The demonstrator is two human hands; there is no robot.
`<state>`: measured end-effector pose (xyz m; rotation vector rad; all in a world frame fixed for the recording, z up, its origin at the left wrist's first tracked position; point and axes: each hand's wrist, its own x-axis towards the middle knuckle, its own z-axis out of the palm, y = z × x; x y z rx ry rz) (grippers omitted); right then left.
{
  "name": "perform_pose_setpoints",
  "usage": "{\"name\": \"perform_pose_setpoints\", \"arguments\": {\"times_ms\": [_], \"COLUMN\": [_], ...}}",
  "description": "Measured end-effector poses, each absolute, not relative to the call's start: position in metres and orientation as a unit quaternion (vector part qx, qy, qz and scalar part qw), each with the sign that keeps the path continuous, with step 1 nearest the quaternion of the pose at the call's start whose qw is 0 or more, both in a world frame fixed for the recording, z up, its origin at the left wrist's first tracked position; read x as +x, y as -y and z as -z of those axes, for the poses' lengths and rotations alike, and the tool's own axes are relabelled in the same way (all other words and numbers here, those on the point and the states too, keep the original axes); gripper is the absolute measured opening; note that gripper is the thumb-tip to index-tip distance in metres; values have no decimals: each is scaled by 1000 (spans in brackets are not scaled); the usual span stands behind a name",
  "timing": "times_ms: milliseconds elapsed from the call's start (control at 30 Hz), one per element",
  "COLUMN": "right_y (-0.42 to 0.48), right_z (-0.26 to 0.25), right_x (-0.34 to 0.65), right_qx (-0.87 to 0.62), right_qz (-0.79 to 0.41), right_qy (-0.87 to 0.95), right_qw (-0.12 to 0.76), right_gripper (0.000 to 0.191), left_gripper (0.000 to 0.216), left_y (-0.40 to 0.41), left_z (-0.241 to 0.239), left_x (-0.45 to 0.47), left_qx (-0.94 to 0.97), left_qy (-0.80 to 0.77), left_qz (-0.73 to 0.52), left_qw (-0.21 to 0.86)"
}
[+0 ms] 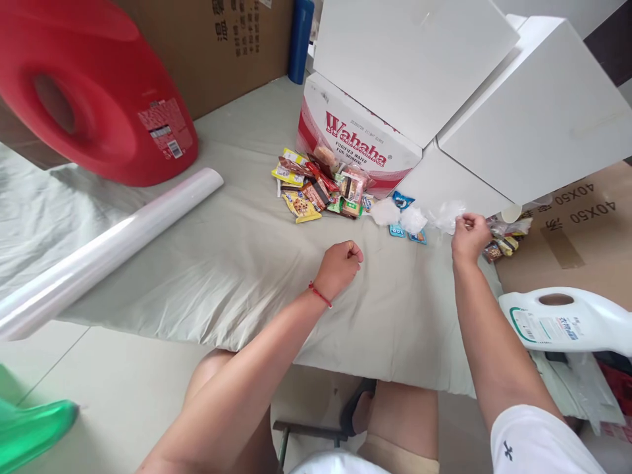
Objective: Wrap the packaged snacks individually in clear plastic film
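My left hand (340, 266) is closed above the grey-green cloth, fingers curled in; what they hold, if anything, is hidden. Thumb and fingers of my right hand (470, 237) pinch the edge of a crumpled clear plastic bag (447, 214). Left of that bag lie whitish crumpled plastic pieces (413, 219) and small blue snack packets (397, 230). A pile of wrapped snacks (316, 187) rests against the Wahaba carton (363, 141), its printed name facing me. More snack packets (506, 245) lie just right of my right hand.
A large red jug (123, 141) and a long clear plastic roll (113, 247) occupy the left. White boxes (419, 59) stand behind the snacks. At the right are a brown carton (587, 230) and a white bottle (567, 322). The cloth's front edge (385, 375) is near my knees.
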<state>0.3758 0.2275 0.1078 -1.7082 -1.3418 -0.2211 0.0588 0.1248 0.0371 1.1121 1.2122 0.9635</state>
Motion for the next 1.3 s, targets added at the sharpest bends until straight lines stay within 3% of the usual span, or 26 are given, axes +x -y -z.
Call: {"name": "perform_pose_setpoints", "arguments": {"times_ms": [67, 133, 267, 400, 467, 800, 933, 1033, 1167, 1300], "right_y": [-210, -184, -129, -108, -110, -122, -152, -198, -248, -218], "right_z": [-116, -114, -81, -39, -29, -49, -65, -78, -92, -91], "right_x": [364, 344, 298, 271, 269, 287, 308, 330, 346, 327], "right_qx": [-652, -584, -520, -478, -457, -461, -467, -487, -629, -619], "right_qz": [10, -163, -438, -559, -593, -616, -537, -463, -369, -341], "right_qy": [532, 506, 375, 243, 218, 275, 285, 283, 284, 347], "right_qw": [540, 613, 630, 632, 626, 577, 642, 685, 623, 616], "right_gripper": [17, 26, 37, 43, 45, 34, 34, 36, 30, 28], "left_gripper": [19, 18, 11, 70, 85, 30, 29, 34, 37, 26], "left_y": [-125, -125, -120, -112, -112, -126, -125, -122, -121, -124], "left_z": [-37, -38, -46, -48, -43, -26, -31, -38, -43, -39], "left_x": [60, 63, 75, 86, 88, 89, 85, 82, 83, 84], "left_qx": [470, 458, 391, 300, 279, 381, 377, 319, 286, 373], "left_qy": [-520, -511, -470, -382, -381, -427, -446, -373, -335, -398], "left_qz": [-411, -411, -424, -428, -421, -431, -466, -453, -447, -510], "left_qw": [583, 600, 668, 762, 774, 697, 664, 745, 778, 665]}}
